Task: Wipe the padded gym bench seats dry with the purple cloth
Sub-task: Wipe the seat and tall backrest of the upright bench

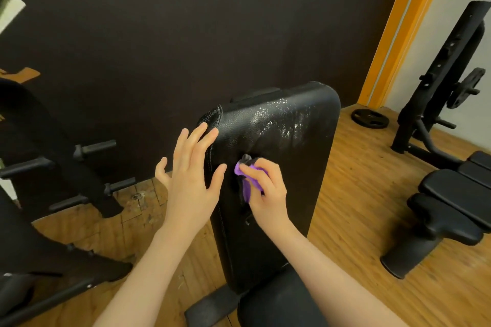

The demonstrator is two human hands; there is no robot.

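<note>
The purple cloth [245, 183] is held bunched in the right hand [265, 194], fingers curled round it, and is pressed against the black padded backrest [279, 167] of the gym bench, approx. at mid-height and nearer the pad's left edge. Only a small fold of purple is seen between thumb and fingers; a darker bit of the cloth sticks out above the hand. The left hand [190, 180] is spread wide, fingers straight & apart, nothing gripped; its fingertips lie at the pad's left edge near the upper left corner. Whether the palm touches the pad can't be told.

The backrest is raised steeply. Wet streaks [281, 117] are seen glistening across its upper part, toward the top right corner, above the cloth. The bench's seat pad [279, 300] is partly seen below, between the forearms.

On the wood floor [358, 220], a second bench [446, 207] w/ black pads lies to the right, a rack [446, 74] w/ a weight plate behind it, and a loose plate [370, 118] by the wall. Black equipment w/ pegs [93, 148] is seen at left.
</note>
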